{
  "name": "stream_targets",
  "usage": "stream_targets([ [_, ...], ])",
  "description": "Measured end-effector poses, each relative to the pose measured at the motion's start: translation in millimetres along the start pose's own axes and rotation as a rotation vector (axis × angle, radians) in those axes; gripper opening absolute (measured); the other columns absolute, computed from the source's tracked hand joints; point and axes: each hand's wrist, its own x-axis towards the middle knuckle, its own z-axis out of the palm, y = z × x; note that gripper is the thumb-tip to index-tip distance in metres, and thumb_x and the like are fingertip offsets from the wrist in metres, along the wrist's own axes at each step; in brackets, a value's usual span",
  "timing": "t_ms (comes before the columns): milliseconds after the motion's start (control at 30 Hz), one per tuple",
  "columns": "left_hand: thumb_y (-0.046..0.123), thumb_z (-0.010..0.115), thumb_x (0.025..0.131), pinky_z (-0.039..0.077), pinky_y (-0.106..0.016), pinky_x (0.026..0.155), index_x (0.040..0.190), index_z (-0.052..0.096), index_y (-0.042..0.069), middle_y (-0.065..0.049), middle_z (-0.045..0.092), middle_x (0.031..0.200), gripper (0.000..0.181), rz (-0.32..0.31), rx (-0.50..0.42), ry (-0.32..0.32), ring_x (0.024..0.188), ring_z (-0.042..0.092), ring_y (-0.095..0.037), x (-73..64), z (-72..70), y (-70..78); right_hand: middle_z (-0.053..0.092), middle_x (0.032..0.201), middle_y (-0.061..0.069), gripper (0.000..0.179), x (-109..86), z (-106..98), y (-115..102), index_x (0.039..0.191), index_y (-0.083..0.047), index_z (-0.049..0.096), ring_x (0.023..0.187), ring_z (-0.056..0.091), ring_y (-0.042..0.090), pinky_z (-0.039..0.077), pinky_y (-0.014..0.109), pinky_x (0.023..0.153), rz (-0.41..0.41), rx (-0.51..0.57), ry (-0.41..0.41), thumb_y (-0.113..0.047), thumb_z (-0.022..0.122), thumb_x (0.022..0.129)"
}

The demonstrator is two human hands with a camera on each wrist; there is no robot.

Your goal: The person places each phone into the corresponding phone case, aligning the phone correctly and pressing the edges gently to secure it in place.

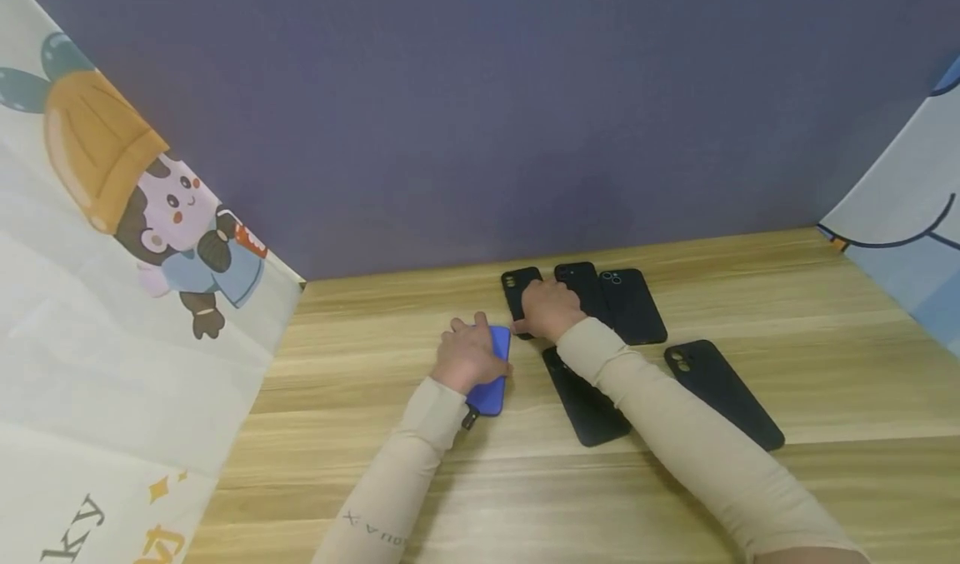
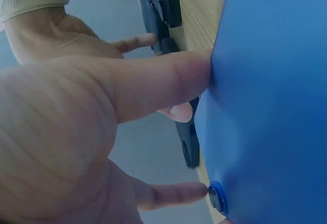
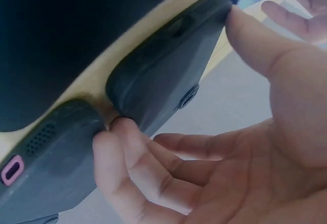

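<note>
My left hand [image 1: 468,354] grips a blue phone case [image 1: 489,393] by its sides on the wooden table. In the left wrist view, the thumb presses one edge of the blue case [image 2: 271,101] and a finger touches its camera ring. Farther right, my right hand [image 1: 551,307] reaches over a black phone case [image 1: 517,297] at the back. Its thumb and fingers hold that black case [image 3: 171,71] across its width in the right wrist view. A second black case [image 1: 577,281] lies close beside those fingers. Whether phones are inside is unclear.
Another black case [image 1: 633,306] lies at the back right of the group. Below the right forearm is a black case [image 1: 588,406], partly covered. One more black case [image 1: 723,393] lies to the right. A dark panel [image 1: 487,114] stands behind the table [image 1: 360,356].
</note>
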Motion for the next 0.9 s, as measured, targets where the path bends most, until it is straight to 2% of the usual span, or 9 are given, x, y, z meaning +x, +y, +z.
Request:
stream_targets([
  [100,0.051,0.087,0.075,0.055,-0.047,0.083,0.157,0.032,0.006,-0.031,0.050,0.131,0.109,-0.014,-0.011,0.000,0.115,0.055,-0.044,0.8,0.8,-0.2,0.055,0.136,0.034,0.093,0.7,0,-2,0.146,0.012,0.042,0.123,0.059,0.047,0.055,0.055,0.096,0.020,0.020,-0.008,-0.056,0.073,0.090],
  [200,0.052,0.088,0.073,0.055,-0.048,0.086,0.157,0.030,0.006,-0.031,0.051,0.132,0.111,-0.027,-0.016,-0.003,0.118,0.055,-0.044,2.0,1.1,-0.7,0.048,0.144,0.036,0.100,1.8,-2,-1,0.151,0.012,0.033,0.128,0.055,0.049,0.053,0.056,0.100,0.051,0.059,-0.048,-0.056,0.073,0.090],
  [367,0.053,0.090,0.070,0.055,-0.049,0.091,0.154,0.032,0.001,-0.030,0.053,0.132,0.114,-0.039,-0.041,0.002,0.120,0.056,-0.043,3.9,0.3,-2.8,0.036,0.153,0.039,0.110,6.6,-4,5,0.155,0.013,0.021,0.135,0.048,0.051,0.050,0.057,0.103,0.068,0.096,-0.094,-0.059,0.072,0.089],
  [467,0.055,0.090,0.070,0.055,-0.049,0.090,0.148,0.039,-0.004,-0.028,0.056,0.127,0.111,-0.042,-0.066,0.006,0.116,0.058,-0.042,4.3,0.1,-5.3,0.036,0.154,0.037,0.111,9.3,-3,8,0.155,0.012,0.023,0.136,0.048,0.051,0.049,0.058,0.105,0.066,0.112,-0.096,-0.060,0.073,0.087],
  [633,0.060,0.089,0.069,0.058,-0.045,0.080,0.141,0.045,-0.009,-0.025,0.063,0.114,0.109,-0.024,-0.070,0.017,0.101,0.063,-0.038,5.8,0.5,-10.4,0.030,0.159,0.036,0.109,10.5,-2,12,0.156,0.011,0.024,0.140,0.043,0.052,0.046,0.060,0.107,0.066,0.143,-0.095,-0.059,0.074,0.088],
  [767,0.062,0.089,0.068,0.059,-0.043,0.077,0.145,0.042,-0.008,-0.022,0.069,0.106,0.114,-0.019,-0.073,0.022,0.090,0.067,-0.032,6.6,1.2,-12.3,0.044,0.151,0.033,0.094,8.4,-1,15,0.152,0.008,0.036,0.133,0.052,0.050,0.051,0.059,0.101,0.065,0.151,-0.061,-0.055,0.072,0.092],
  [900,0.061,0.087,0.072,0.059,-0.045,0.082,0.152,0.032,-0.009,-0.026,0.071,0.111,0.120,-0.010,-0.093,0.016,0.093,0.069,-0.035,7.4,0.3,-14.9,0.062,0.133,0.026,0.071,5.6,0,21,0.142,0.006,0.051,0.115,0.065,0.044,0.057,0.054,0.088,0.057,0.178,-0.003,-0.046,0.068,0.097],
])
